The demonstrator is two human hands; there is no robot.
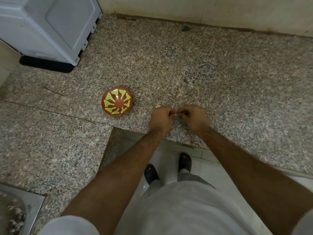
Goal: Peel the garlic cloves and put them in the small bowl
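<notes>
A small red bowl (pixel 117 101) with a yellow-green pattern inside stands on the speckled granite counter (pixel 186 65). To its right my left hand (pixel 160 118) and my right hand (pixel 194 117) meet above the counter's front edge, fingers curled. Between their fingertips they pinch a small pale garlic clove (pixel 176 113), mostly hidden by the fingers. Just beyond my left hand a pale garlic piece (pixel 158 106) lies on the counter. The bowl looks to hold nothing.
A white appliance (pixel 47 28) on a black base fills the back left corner. A tiled wall (pixel 203 11) runs along the back. A steel sink rim (pixel 33 206) shows at the lower left. Below the counter edge are white floor tiles and my sandalled feet (pixel 167 167).
</notes>
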